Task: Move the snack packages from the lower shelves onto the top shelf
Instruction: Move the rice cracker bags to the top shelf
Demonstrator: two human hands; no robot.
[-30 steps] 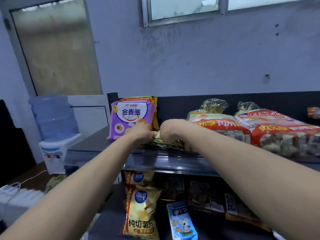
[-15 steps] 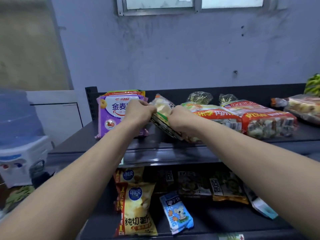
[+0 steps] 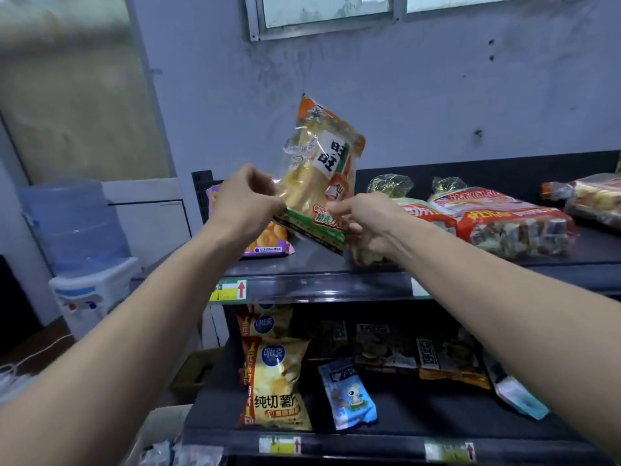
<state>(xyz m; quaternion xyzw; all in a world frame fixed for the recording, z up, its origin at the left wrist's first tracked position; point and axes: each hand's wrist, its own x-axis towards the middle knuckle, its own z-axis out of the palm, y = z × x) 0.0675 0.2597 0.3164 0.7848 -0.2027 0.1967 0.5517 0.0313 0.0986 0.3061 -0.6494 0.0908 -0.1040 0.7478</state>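
Above top shelf (image 3: 302,264): left hand (image 3: 245,203) and right hand (image 3: 366,220) both pinch rice-cracker bag (image 3: 319,169) bottom edge, bag upright.

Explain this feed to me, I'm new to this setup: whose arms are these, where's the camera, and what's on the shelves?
No machine here: these are a person's bare arms, seen from a camera worn on their head, looking forward and down. The left hand and right hand each pinch the bottom edge of a cracker bag, held up over the top shelf. On that shelf sit a purple bag and red bags. The lower shelf holds a yellow chip bag, a small blue packet and darker packs.
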